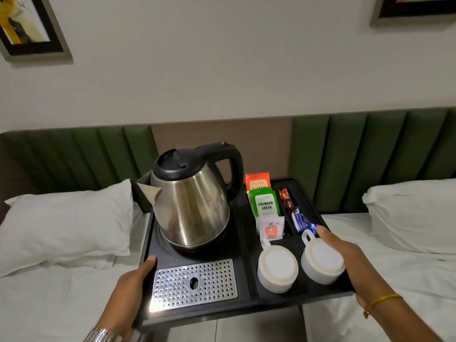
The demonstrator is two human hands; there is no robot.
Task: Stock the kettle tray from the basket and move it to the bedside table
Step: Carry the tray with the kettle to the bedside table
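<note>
A black kettle tray (243,280) is held level between two beds. My left hand (133,282) grips its left edge and my right hand (345,253) grips its right edge. On the tray stands a steel kettle (192,206) with a black lid and handle, above a perforated metal drip plate (195,283). Two white cups (277,267) (322,261) sit upside down at the front right. Behind them stand orange (257,182) and green tea sachets (264,203), a white sachet (270,229), a red packet (286,199) and a blue packet (302,222).
White pillows lie on the left bed (66,223) and the right bed (412,213). A green padded headboard (357,156) runs along the wall, with a brown panel (222,134) behind the kettle. A pale surface (246,327) shows below the tray. Framed pictures hang high on the wall.
</note>
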